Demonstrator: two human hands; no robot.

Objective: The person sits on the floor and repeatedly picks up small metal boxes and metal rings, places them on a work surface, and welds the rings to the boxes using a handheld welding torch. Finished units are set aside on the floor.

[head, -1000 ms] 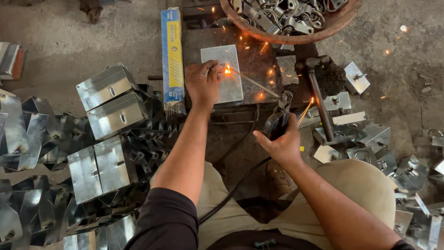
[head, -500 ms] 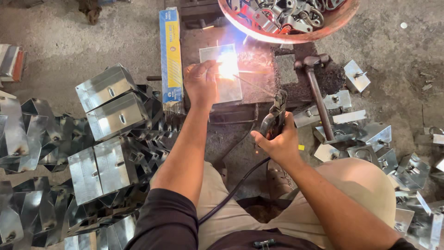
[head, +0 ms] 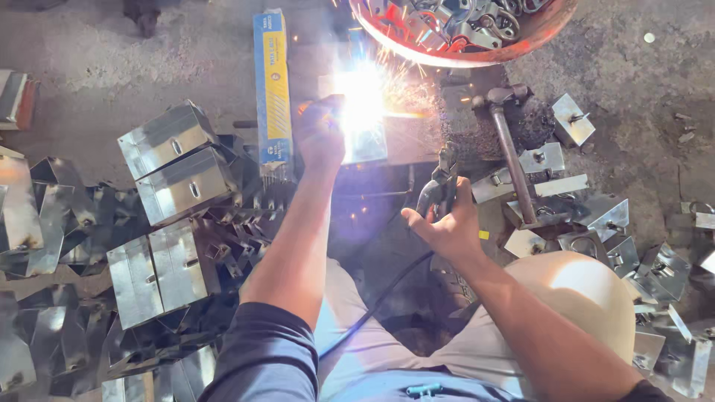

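Observation:
My left hand (head: 320, 134) presses down on a small shiny metal plate (head: 369, 145) that lies on a dark work block. A bright white welding arc (head: 363, 97) flares right beside its fingers and throws sparks to the right. My right hand (head: 447, 223) is closed around the black electrode holder (head: 438, 190), from which a thin rod reaches toward the arc. A black cable (head: 380, 301) runs from the holder down across my lap.
A blue and yellow box of rods (head: 272, 89) lies left of the plate. Stacks of folded metal boxes (head: 171, 179) fill the left. A hammer (head: 510, 149) and small brackets (head: 573, 119) lie at the right. A red bowl of metal parts (head: 462, 30) stands at the top.
The arc has grown from a small orange spark to a large white flare with more sparks. Both hands have stayed about where they were.

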